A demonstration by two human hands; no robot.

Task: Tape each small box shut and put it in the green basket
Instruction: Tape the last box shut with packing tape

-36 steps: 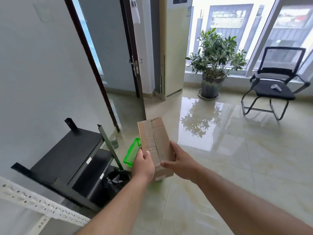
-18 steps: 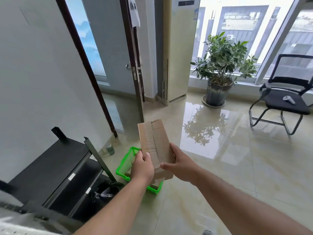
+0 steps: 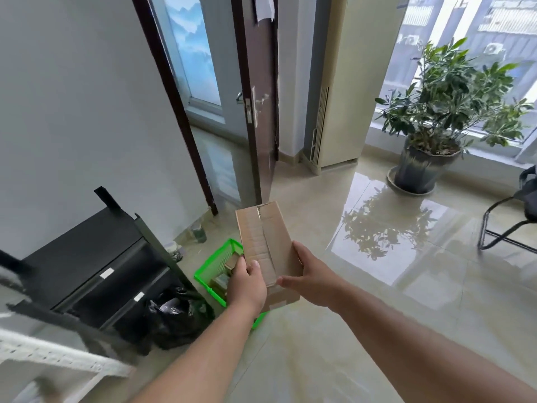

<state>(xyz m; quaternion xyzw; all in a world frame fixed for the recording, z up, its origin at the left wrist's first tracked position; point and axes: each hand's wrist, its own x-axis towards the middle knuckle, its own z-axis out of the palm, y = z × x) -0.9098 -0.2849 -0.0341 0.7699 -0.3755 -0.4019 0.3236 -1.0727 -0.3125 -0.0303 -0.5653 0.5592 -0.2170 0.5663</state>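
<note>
I hold a brown cardboard box with a strip of clear tape along its top seam, out in front of me above the floor. My left hand grips its near left edge, thumb on top. My right hand grips its near right side, fingers curled round it. Below and left of the box the green basket stands on the floor, partly hidden by the box and my left hand. Other small boxes lie inside it.
A black shelf unit and a black rubbish bag stand left of the basket. A dark door is open ahead. A potted plant and a black chair stand to the right on the glossy tiled floor.
My view has come closer to the basket and tilted down, so more of the basket shows beneath the box. Both hands keep the same hold on the box.
</note>
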